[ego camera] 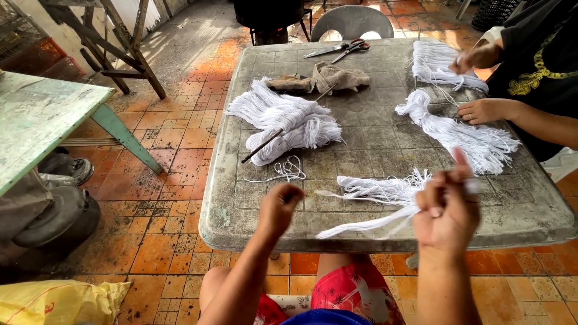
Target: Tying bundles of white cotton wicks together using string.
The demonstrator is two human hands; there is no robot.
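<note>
My right hand (pixel 445 213) is raised over the near edge of the desk (pixel 361 150), fingers curled and pinching a bundle of white threads (pixel 367 224) that trails left and down across the desk edge. The hand is blurred, so I cannot tell exactly which fingers do the pinching. My left hand (pixel 280 207) is closed into a loose fist just left of the bundle's free end; whether it holds a strand I cannot tell.

Just beyond my hands lies a flat tassel (pixel 379 188) of the same white threads, its fringe pointing right. A small loose loop (pixel 289 168) of thread lies to its left. Farther up the desk, left of centre, is a big heap (pixel 283 120) of white bundles with a thin dark stick (pixel 265 145) lying across it. Behind that heap sits a crumpled brown cloth (pixel 328 78), and at the far edge lie scissors (pixel 340 50) with red handles.

On the right side another person works: one hand (pixel 481 110) rests on a long bundle (pixel 457 132) of threads, the other hand (pixel 472 59) touches a second bundle (pixel 436 63) farther back.

A grey chair (pixel 352 21) stands beyond the desk. To the left, on the tiled floor (pixel 174 180), is a green bench (pixel 42 114), and a yellow sack (pixel 57 301) lies near my knee.
</note>
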